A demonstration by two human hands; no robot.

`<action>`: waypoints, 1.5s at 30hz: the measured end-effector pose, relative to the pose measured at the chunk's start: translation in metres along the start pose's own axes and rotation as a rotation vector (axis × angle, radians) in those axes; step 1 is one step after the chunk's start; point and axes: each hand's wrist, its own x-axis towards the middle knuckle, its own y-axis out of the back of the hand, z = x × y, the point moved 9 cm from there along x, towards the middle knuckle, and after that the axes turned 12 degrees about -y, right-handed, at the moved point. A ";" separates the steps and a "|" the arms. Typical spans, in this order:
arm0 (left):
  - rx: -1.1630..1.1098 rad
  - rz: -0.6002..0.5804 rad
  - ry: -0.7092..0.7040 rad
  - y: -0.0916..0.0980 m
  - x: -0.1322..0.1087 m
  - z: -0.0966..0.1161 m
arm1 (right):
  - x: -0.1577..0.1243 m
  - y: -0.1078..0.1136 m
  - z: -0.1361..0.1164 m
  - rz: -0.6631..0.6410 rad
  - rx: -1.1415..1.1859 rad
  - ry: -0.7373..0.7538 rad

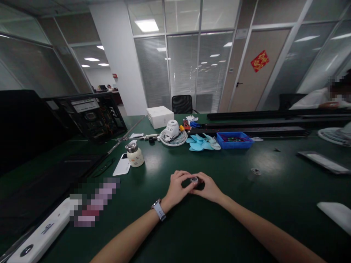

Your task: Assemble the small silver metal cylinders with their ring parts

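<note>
Above the green table (225, 226), my left hand (179, 185) and my right hand (207, 187) meet fingertip to fingertip. Between them is a small round grey part (194, 180), pinched from both sides; its exact kind is too small to make out. A watch with a pale strap (159, 210) circles my left wrist. To the right of my hands, a small silvery cylindrical part (255, 173) stands on the table. Light blue fan blades (203, 142) lie farther back, next to a white fan housing with a round grille (173, 134).
A blue tray (235, 144) holds small parts. On the left are a cream flask (135, 157), a white phone-like slab (121, 166), a long white casing (41, 233) and an opened electronics panel (95, 115). A white box (160, 117) stands behind; another person (315, 100) sits far right.
</note>
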 end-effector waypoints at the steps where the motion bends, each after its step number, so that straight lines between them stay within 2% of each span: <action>1: 0.001 0.010 0.003 -0.002 0.002 0.000 | 0.000 0.000 0.000 0.001 0.005 0.003; 5: -0.033 0.074 0.043 0.000 0.011 -0.004 | 0.001 -0.001 -0.001 0.006 0.012 0.019; 10: 0.033 0.128 0.062 0.027 0.009 -0.014 | 0.001 -0.001 0.000 -0.013 0.021 0.004; 14: 0.228 0.012 0.131 0.039 -0.012 -0.041 | 0.000 -0.002 -0.002 -0.053 0.047 -0.016; 16: 0.275 -0.091 0.188 0.034 -0.023 -0.055 | 0.000 -0.001 -0.003 -0.058 0.044 -0.025; 19: 0.304 -0.155 0.195 0.025 -0.028 -0.059 | 0.000 0.000 -0.003 -0.059 0.042 -0.035; 21: 0.292 -0.114 0.201 0.026 -0.027 -0.059 | 0.000 0.001 -0.003 -0.063 0.039 -0.038; 26: 0.132 0.177 0.296 0.046 -0.030 -0.073 | -0.001 0.001 -0.003 -0.072 0.044 -0.048; 28: 0.085 0.215 0.319 0.048 -0.032 -0.079 | -0.001 0.000 -0.004 -0.058 0.044 -0.053; 31: 0.061 0.191 0.332 0.045 -0.034 -0.082 | -0.001 0.008 -0.004 -0.006 0.027 -0.051; 34: 0.051 0.174 0.347 0.043 -0.035 -0.083 | -0.011 0.035 0.003 0.067 -0.020 -0.064; 36: 0.043 0.174 0.358 0.043 -0.036 -0.083 | -0.025 0.067 0.018 0.135 -0.078 -0.112; 41: 0.025 0.177 0.377 0.040 -0.037 -0.085 | -0.082 0.161 0.085 0.342 -0.224 -0.321; 43: 0.026 0.177 0.385 0.039 -0.037 -0.086 | -0.101 0.188 0.112 0.418 -0.272 -0.391; 45: 0.027 0.170 0.390 0.038 -0.037 -0.086 | -0.113 0.201 0.134 0.451 -0.310 -0.440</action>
